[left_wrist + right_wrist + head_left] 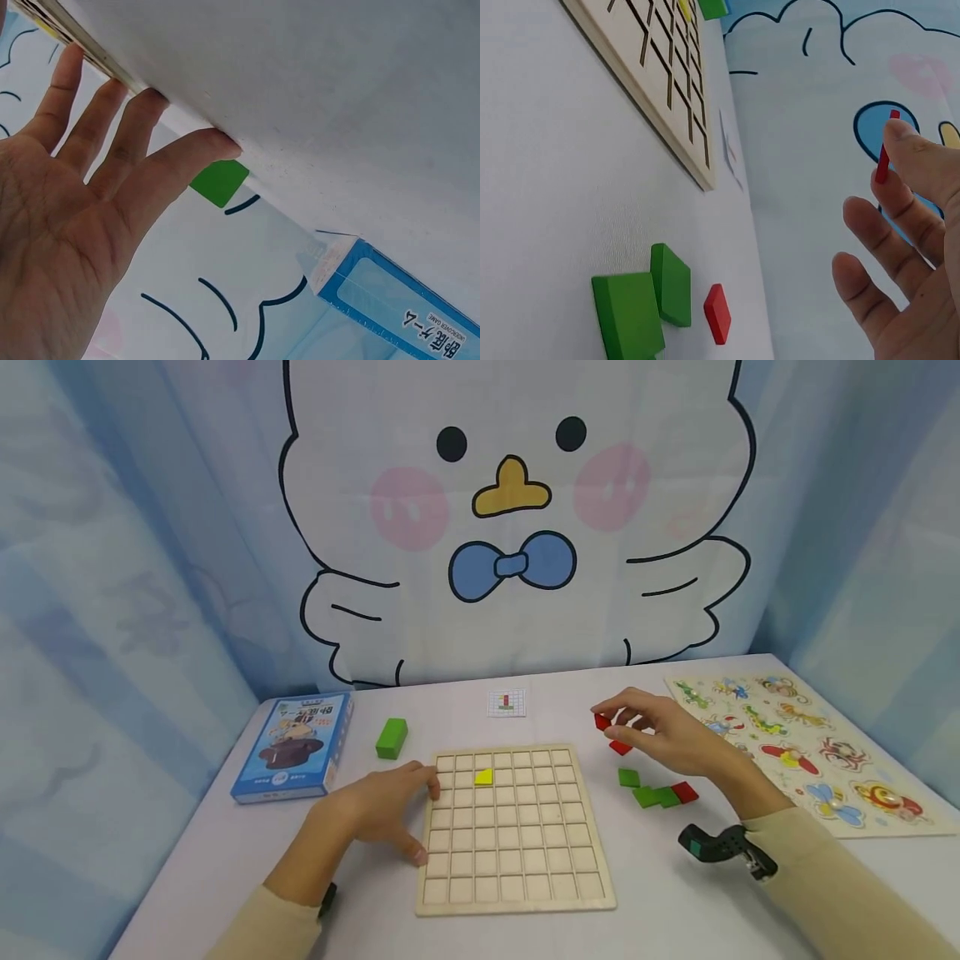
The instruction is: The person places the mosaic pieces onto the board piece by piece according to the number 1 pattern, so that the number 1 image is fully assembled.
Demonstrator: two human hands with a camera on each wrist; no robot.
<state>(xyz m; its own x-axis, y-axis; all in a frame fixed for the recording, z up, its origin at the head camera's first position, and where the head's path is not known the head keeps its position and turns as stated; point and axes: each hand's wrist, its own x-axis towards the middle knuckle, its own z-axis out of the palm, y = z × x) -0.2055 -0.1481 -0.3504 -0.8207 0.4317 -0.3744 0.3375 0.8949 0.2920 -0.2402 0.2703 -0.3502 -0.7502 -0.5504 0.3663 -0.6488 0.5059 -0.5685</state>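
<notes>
Here the white table (pixel 675 910) carries a pale wooden grid board (pixel 517 827) with a yellow wooden tile (pixel 483 776) seated in a cell of its second row. The left hand (pixel 382 810) lies flat with straight fingers against the board's left edge, which steadies it; keeping that pressure would probably stop the board sliding. The right hand (pixel 660 735) pinches a small red wooden tile (pixel 602 721) above the table, right of the board. Held by its edges, the tile should drop squarely into a cell. Between the hand and the board the table lies bare, while loose green tiles (pixel 647 789) and another red tile (pixel 685 792) lie just below the wrist, near enough to be brushed.
</notes>
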